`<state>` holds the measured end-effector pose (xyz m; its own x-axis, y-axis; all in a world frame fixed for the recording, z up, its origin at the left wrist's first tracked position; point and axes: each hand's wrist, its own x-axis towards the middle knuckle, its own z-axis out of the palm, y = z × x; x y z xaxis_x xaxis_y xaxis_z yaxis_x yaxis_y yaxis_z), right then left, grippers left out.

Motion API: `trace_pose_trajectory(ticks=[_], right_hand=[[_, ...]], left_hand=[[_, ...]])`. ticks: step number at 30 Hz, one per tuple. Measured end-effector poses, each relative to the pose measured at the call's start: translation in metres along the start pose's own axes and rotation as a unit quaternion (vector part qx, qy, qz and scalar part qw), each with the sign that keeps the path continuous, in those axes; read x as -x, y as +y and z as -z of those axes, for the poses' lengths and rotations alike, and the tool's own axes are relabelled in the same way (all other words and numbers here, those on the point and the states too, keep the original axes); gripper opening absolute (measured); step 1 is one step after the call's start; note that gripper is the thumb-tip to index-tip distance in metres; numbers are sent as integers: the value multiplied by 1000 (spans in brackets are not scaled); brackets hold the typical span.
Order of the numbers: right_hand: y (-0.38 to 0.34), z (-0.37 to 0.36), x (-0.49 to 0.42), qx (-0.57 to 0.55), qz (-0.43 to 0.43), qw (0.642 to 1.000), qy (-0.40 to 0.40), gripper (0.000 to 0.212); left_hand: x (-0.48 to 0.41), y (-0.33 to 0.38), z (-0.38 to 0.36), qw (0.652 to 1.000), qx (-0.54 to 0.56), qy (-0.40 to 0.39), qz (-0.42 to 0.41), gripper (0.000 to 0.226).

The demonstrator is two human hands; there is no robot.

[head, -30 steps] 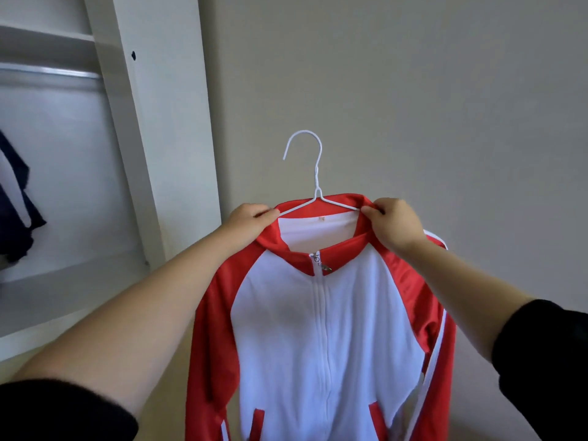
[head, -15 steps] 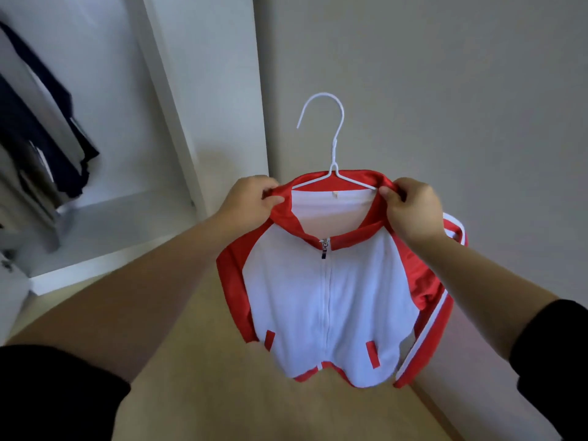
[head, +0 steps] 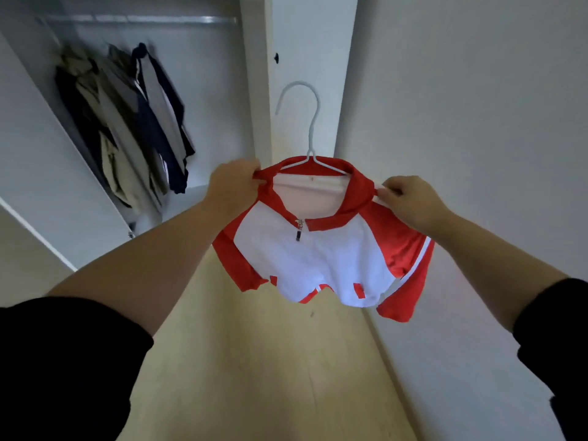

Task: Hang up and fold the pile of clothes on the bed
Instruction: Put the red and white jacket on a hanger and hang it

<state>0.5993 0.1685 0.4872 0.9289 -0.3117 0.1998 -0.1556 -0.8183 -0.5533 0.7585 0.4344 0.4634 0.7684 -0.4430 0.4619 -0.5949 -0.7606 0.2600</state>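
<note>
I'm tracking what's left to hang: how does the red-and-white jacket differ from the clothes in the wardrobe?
The jacket is bright red and white; the wardrobe clothes are navy, grey and beige. The jacket is held up by the left hand and right hand, its hanger hook free; the wardrobe clothes hang from the rail. The jacket is alone; the wardrobe clothes are bunched together.

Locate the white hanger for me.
Centre of the head view: the white hanger sits in the collar of the red and white jacket, between the left hand and right hand, its hook free, right of the wardrobe's hanging clothes.
</note>
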Motion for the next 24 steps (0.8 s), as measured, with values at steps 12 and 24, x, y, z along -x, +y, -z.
trace_pose_trajectory(ticks=[12,24], right_hand=[[-188,-121,-132,-1,47,999,22,29],[-302,-208,-273,-4,2,998,62,19]], left_hand=[[-24,-211,86,991,-43,17,125,22],[-130,-365,105,987,-67,6,148,20]])
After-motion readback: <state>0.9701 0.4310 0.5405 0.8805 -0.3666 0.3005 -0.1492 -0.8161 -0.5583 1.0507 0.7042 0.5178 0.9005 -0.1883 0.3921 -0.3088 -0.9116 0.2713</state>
